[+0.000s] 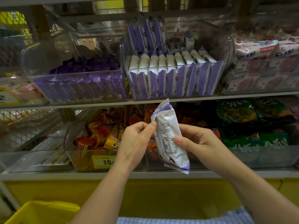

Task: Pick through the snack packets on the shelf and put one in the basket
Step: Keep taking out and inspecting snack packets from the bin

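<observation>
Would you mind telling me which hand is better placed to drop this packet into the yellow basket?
Probably left: the left hand pinches the packet by its edge, and the basket sits low on that side; the right hand would have to cross over.

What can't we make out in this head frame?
1. Yellow basket: head view, cut off by the bottom-left corner; contents unseen.
2. Held packet: print too small; front faces away; left hand and right hand cover its sides.
3. Price tag: number cut short by the left forearm.
4. Purple packets, upper left bin: labels blurred.
</observation>
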Demonstrator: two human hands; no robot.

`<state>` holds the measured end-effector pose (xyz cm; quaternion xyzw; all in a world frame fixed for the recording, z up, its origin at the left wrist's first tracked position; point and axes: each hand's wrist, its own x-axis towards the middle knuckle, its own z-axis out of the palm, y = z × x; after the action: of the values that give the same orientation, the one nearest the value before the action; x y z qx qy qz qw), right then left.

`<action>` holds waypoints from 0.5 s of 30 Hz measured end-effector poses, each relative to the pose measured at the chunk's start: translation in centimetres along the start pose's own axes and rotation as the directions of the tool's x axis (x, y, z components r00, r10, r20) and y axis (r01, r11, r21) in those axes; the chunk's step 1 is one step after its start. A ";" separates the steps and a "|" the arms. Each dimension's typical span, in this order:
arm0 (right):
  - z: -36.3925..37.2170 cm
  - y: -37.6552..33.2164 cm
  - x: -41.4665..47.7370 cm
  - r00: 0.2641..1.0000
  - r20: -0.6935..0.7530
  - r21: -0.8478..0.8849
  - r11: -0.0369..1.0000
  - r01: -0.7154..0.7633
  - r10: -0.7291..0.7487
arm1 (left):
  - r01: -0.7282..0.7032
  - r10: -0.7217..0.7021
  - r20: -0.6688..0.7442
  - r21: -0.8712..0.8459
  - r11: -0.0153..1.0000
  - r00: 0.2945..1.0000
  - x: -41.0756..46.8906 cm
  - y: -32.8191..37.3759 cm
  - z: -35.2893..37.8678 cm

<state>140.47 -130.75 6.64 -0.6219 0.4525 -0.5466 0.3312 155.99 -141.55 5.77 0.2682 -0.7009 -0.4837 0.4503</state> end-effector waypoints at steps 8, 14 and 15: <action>-0.1 -2.2 0.2 0.982 -0.159 0.168 0.977 0.130 -0.104 | -0.089 0.100 0.245 -0.058 0.994 0.964 -0.5 2.7 -0.1; -1.3 -6.8 1.6 0.929 -0.360 0.211 0.962 0.173 -0.088 | -0.183 0.214 0.311 -0.128 0.975 0.926 0.2 6.8 -0.6; -1.6 -7.7 1.9 0.919 -0.378 0.092 0.983 0.160 -0.114 | -0.192 0.218 0.268 -0.120 0.974 0.939 0.6 7.6 -0.7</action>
<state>140.40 -129.48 14.65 -0.5165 0.4282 -0.7025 0.2377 156.79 -139.32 13.09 0.1020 -0.7584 -0.4990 0.4068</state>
